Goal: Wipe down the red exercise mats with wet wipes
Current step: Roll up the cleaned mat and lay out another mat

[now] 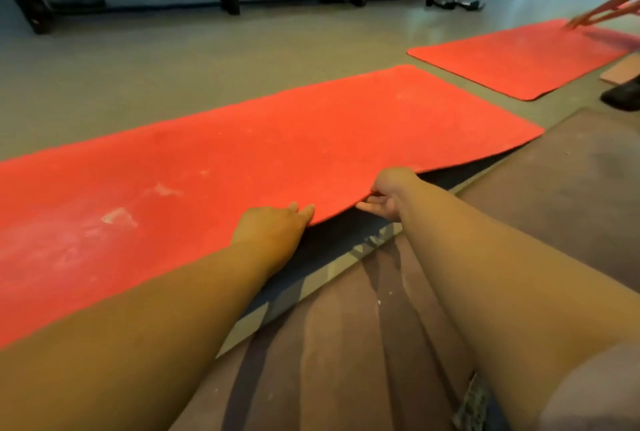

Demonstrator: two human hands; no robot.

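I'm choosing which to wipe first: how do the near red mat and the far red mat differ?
The near mat has its front edge lifted off the floor, gripped by the right hand, with the left hand at that edge. The far mat lies flat. The near mat shows whitish smudges, while the far mat looks plainer, though blurred. Another person's hand touches the far mat's corner, not the near mat. Both are red with rounded corners.

Both bare forearms reach forward. The left grip (273, 228) lies straight-fingered on the red exercise mat (242, 153). The right grip (388, 193) pinches its raised edge.
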